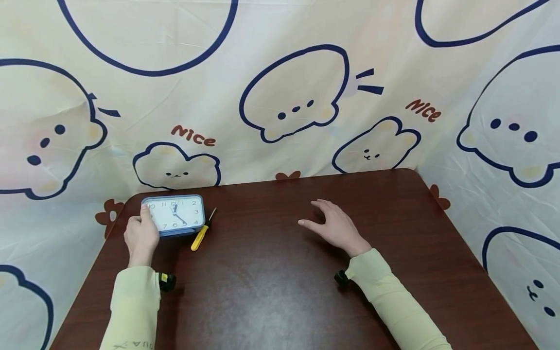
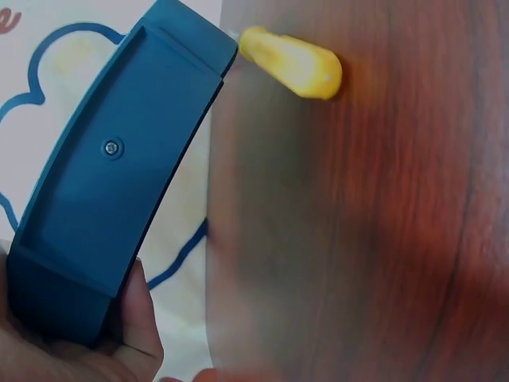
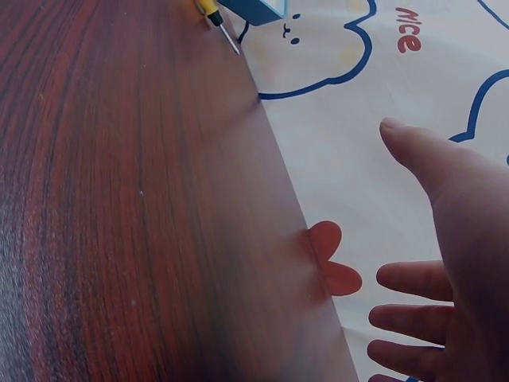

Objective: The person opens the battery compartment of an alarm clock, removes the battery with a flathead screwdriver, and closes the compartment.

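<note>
A blue rectangular clock (image 1: 176, 214) with a white face and numerals is at the far left of the table. My left hand (image 1: 142, 235) grips its left end, thumb on the front edge. In the left wrist view the blue base of the clock (image 2: 119, 151) shows a small screw at its middle, and fingers (image 2: 140, 314) curl round its lower end. Close to the clock's right side lies a screwdriver (image 1: 201, 237) with a yellow handle. Over the table's right half is my right hand (image 1: 337, 226), holding nothing, its thumb and fingers spread apart.
The dark brown wooden table (image 1: 262, 272) has rounded far corners. Behind it and at both sides hangs a pale cloth (image 1: 297, 24) printed with cartoon bears, flowers and lettering. A small dark wrist camera (image 1: 166, 282) sits at the left cuff.
</note>
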Action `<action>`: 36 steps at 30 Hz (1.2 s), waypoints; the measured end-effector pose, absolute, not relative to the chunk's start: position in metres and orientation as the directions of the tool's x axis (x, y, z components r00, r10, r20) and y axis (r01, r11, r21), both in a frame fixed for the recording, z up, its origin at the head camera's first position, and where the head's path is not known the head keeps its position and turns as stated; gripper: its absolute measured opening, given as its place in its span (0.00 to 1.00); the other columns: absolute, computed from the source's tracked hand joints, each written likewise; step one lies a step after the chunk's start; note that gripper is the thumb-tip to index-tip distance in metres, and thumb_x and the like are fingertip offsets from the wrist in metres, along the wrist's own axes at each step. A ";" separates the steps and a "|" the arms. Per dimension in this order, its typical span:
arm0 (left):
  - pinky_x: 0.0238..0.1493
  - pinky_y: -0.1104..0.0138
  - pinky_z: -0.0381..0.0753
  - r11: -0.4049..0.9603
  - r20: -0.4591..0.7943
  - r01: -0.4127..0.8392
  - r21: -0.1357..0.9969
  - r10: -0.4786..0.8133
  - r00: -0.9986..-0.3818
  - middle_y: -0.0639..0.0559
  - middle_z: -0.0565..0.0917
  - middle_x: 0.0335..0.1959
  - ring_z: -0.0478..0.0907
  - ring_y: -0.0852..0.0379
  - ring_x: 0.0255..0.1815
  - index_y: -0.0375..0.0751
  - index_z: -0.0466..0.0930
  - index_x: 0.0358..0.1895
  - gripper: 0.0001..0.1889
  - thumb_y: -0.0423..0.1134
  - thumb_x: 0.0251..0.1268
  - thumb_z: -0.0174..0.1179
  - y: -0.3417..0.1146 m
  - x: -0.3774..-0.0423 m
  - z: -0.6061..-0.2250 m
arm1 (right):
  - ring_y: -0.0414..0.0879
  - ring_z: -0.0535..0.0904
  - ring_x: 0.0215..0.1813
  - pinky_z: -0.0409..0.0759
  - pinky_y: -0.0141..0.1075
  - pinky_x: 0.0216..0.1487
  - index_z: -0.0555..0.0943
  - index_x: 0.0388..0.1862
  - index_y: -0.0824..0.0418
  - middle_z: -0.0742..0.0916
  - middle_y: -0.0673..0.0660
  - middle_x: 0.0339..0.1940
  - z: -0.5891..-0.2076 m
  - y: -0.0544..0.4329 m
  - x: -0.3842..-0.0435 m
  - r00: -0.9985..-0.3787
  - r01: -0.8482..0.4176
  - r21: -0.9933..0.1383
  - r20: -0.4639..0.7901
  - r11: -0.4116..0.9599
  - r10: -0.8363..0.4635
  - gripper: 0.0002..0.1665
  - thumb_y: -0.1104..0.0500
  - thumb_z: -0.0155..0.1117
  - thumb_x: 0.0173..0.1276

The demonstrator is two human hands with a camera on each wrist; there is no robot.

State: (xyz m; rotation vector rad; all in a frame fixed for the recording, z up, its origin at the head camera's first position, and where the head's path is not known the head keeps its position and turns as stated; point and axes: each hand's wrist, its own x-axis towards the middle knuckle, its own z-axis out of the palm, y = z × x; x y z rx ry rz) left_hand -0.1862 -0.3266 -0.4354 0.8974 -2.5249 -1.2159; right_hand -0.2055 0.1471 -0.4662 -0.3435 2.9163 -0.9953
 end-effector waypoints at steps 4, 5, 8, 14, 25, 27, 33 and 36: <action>0.59 0.44 0.64 0.481 -0.069 -0.415 0.773 -0.586 -0.807 0.27 0.70 0.49 0.65 0.32 0.57 0.20 0.63 0.66 0.46 0.66 0.79 0.22 -0.319 -0.187 -0.431 | 0.56 0.65 0.75 0.64 0.56 0.72 0.71 0.75 0.56 0.72 0.58 0.75 -0.468 0.145 -0.205 -0.974 -0.199 -0.609 0.036 0.768 -0.225 0.59 0.17 0.55 0.59; 0.58 0.45 0.64 0.481 -0.067 -0.410 0.774 -0.583 -0.810 0.27 0.70 0.48 0.66 0.32 0.56 0.21 0.63 0.66 0.46 0.66 0.79 0.22 -0.317 -0.187 -0.430 | 0.56 0.65 0.75 0.63 0.56 0.72 0.71 0.75 0.56 0.72 0.58 0.75 -0.468 0.145 -0.205 -0.974 -0.200 -0.608 0.037 0.768 -0.224 0.59 0.16 0.55 0.59; 0.53 0.48 0.66 0.483 -0.067 -0.404 0.777 -0.574 -0.816 0.29 0.70 0.47 0.67 0.34 0.54 0.22 0.64 0.66 0.46 0.67 0.78 0.22 -0.311 -0.188 -0.429 | 0.55 0.65 0.75 0.63 0.57 0.72 0.71 0.75 0.55 0.72 0.57 0.76 -0.470 0.144 -0.205 -0.974 -0.199 -0.612 0.038 0.765 -0.223 0.59 0.16 0.54 0.59; 0.50 0.49 0.66 0.487 -0.057 -0.377 0.788 -0.552 -0.832 0.31 0.70 0.45 0.67 0.35 0.50 0.22 0.64 0.65 0.45 0.66 0.79 0.22 -0.301 -0.189 -0.428 | 0.55 0.65 0.75 0.64 0.56 0.71 0.72 0.75 0.54 0.72 0.56 0.75 -0.471 0.145 -0.205 -0.975 -0.196 -0.634 0.043 0.748 -0.219 0.58 0.16 0.54 0.59; 0.55 0.47 0.66 0.484 -0.042 -0.349 0.803 -0.538 -0.842 0.30 0.71 0.47 0.67 0.34 0.52 0.23 0.65 0.65 0.45 0.66 0.79 0.22 -0.283 -0.190 -0.429 | 0.54 0.65 0.75 0.63 0.56 0.72 0.71 0.75 0.54 0.72 0.55 0.75 -0.471 0.144 -0.205 -0.976 -0.188 -0.656 0.039 0.731 -0.216 0.57 0.17 0.54 0.60; 0.54 0.47 0.66 0.487 -0.034 -0.339 0.805 -0.532 -0.846 0.30 0.71 0.46 0.68 0.34 0.51 0.23 0.65 0.64 0.45 0.66 0.79 0.22 -0.280 -0.190 -0.430 | 0.54 0.65 0.75 0.63 0.56 0.72 0.71 0.76 0.54 0.72 0.55 0.76 -0.471 0.143 -0.204 -0.976 -0.186 -0.659 0.036 0.729 -0.216 0.57 0.17 0.54 0.61; 0.51 0.49 0.66 0.487 -0.037 -0.327 0.810 -0.514 -0.857 0.32 0.70 0.44 0.68 0.36 0.49 0.24 0.66 0.62 0.45 0.67 0.78 0.21 -0.271 -0.190 -0.432 | 0.53 0.64 0.76 0.63 0.56 0.72 0.71 0.76 0.53 0.72 0.55 0.75 -0.471 0.141 -0.204 -0.976 -0.178 -0.668 0.026 0.722 -0.217 0.56 0.17 0.55 0.61; 0.53 0.48 0.66 0.484 -0.037 -0.318 0.815 -0.505 -0.862 0.32 0.70 0.44 0.68 0.36 0.49 0.25 0.66 0.62 0.45 0.68 0.78 0.21 -0.267 -0.191 -0.433 | 0.53 0.65 0.75 0.63 0.56 0.72 0.71 0.76 0.54 0.72 0.55 0.75 -0.471 0.139 -0.204 -0.975 -0.179 -0.668 0.023 0.723 -0.221 0.57 0.17 0.55 0.60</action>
